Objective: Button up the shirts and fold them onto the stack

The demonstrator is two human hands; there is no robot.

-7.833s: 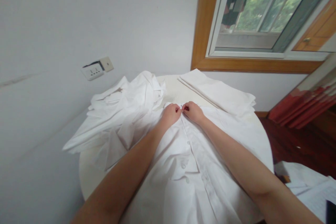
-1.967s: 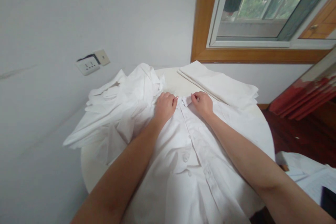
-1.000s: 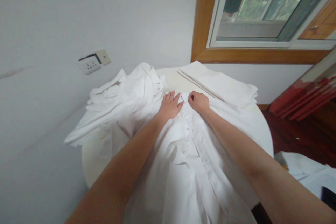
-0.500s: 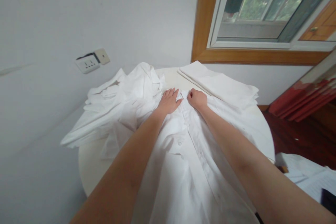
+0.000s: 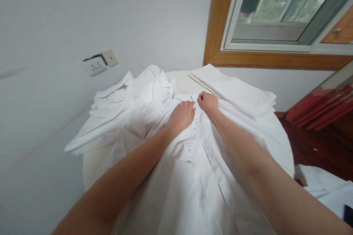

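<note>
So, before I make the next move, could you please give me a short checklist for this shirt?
1. Left hand on shirt: ok, laid on its front.
2. Right hand at collar: ok, closed.
3. Shirt smooth: not ok, creases below the left hand.
4. All buttons fastened: cannot tell.
5. Hem straight: cannot tell, out of view.
6. Folded cloth on table: ok, at the back.

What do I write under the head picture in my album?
Left hand and right hand touch a white shirt on a round table.
</note>
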